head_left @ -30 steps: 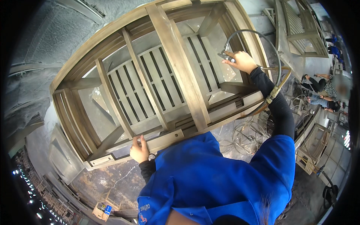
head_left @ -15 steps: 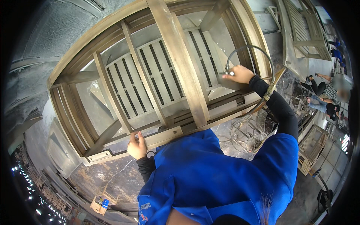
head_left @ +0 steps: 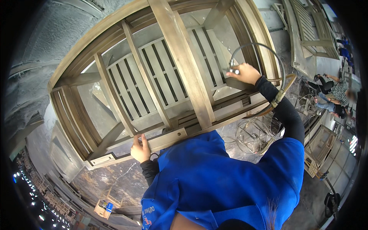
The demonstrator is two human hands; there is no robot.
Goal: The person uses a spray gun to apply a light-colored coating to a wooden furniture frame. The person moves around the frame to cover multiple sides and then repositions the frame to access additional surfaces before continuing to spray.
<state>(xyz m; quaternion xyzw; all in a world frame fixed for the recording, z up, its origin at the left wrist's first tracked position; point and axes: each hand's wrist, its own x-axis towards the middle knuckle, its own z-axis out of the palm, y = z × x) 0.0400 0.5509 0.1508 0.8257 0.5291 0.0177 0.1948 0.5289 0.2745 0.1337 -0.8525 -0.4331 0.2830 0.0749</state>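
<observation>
In front of me stands a large brownish wooden furniture frame (head_left: 193, 73) with crossbars and a slatted panel (head_left: 159, 73) inside it. My left hand (head_left: 140, 149) is closed on its near rail, thumb up against the end of a pale wooden piece. Over the right part of the frame, my right hand (head_left: 247, 74) is wrapped round a small metallic spray gun (head_left: 231, 71), partly hidden by the fingers. From the gun a thin dark hose (head_left: 264, 45) loops up and over to a brass-coloured fitting (head_left: 278, 97) by my forearm.
Coiled hoses and a metal rack (head_left: 255, 134) lie on the floor at right. More slatted wooden furniture (head_left: 310, 30) stands at the far right, with people (head_left: 337, 94) near it. A small wooden stool (head_left: 103, 209) with a blue item is at lower left.
My right hand has tilted slightly with the spray gun, and the hose loop has shifted a little. The left hand stays on the rail.
</observation>
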